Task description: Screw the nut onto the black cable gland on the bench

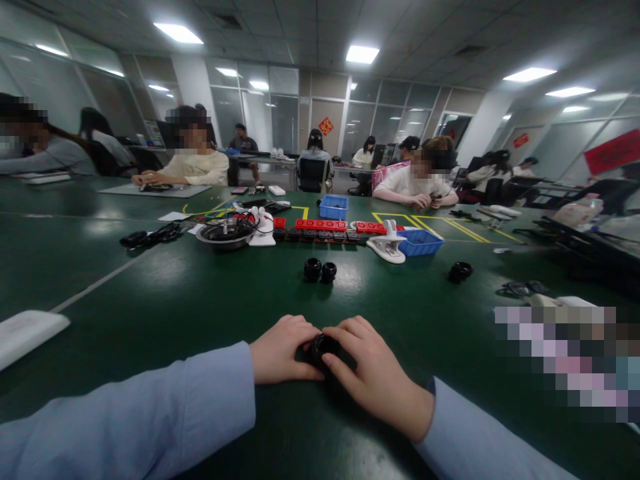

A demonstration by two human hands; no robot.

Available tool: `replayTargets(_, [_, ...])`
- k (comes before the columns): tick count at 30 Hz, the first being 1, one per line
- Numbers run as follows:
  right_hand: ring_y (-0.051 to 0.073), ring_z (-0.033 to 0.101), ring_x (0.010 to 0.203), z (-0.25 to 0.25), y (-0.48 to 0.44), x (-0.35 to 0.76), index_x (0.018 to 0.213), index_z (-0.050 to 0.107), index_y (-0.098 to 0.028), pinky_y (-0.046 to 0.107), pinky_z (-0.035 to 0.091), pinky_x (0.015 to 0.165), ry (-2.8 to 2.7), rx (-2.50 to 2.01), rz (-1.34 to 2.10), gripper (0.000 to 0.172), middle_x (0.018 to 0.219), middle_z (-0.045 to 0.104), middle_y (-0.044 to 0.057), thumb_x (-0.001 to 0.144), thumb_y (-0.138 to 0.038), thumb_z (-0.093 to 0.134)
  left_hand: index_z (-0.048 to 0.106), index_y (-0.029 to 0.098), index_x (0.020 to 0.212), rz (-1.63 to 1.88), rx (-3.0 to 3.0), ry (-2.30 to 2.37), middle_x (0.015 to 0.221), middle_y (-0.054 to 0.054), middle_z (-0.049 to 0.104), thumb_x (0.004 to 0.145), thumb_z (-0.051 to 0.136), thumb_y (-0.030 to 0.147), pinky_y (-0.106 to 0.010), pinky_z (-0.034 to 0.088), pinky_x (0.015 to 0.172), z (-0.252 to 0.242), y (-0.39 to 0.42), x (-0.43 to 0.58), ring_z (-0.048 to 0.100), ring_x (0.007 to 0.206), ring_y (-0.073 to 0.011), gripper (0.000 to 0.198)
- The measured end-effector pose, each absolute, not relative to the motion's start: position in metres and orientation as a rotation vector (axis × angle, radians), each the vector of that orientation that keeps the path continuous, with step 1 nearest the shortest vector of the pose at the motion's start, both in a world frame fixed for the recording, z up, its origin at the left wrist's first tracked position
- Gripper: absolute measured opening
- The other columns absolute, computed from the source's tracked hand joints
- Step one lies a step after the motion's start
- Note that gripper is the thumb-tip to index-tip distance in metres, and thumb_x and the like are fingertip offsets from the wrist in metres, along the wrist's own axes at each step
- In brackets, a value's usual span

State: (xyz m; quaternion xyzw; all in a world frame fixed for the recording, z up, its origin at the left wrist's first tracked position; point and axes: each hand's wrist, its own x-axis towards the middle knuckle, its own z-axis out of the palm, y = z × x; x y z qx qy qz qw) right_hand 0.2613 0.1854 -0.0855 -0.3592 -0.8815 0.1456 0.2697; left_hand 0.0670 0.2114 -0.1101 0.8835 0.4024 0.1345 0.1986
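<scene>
Between my two hands, close to me on the green table (200,300), is a small black ring-shaped part (323,347) with a round opening facing up. My left hand (287,350) grips it from the left, thumb in front and fingers behind. From the right, my right hand (370,370) closes on the same part with thumb and fingers. Its lower side is hidden by my fingers. Farther out stand two similar black ribbed round parts (313,269), side by side. Another black round part (460,271) lies off to the right.
Across the middle run red power strips (320,225), blue bins (420,243), white clamps (390,243) and a metal bowl (225,235). Black cables (153,235) lie at left. A white object (30,333) sits at the left edge. Co-workers sit across the table.
</scene>
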Motion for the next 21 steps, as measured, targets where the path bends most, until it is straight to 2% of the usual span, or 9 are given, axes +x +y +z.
replayTargets(21, [0.021,0.048,0.085,-0.0844,0.1835,0.2614,0.105,0.060,-0.014,0.035,0.044,0.075,-2.381,-0.982,0.382,0.021,0.091,0.055,0.007,0.084,-0.017,0.059,0.056,0.018,0.081,0.365,2.470,1.136,0.079,0.002,0.056,0.068,0.073,0.047,-0.028,0.034,0.072,-0.1095,0.2110,0.0678,0.050,0.080,-0.0173,0.036])
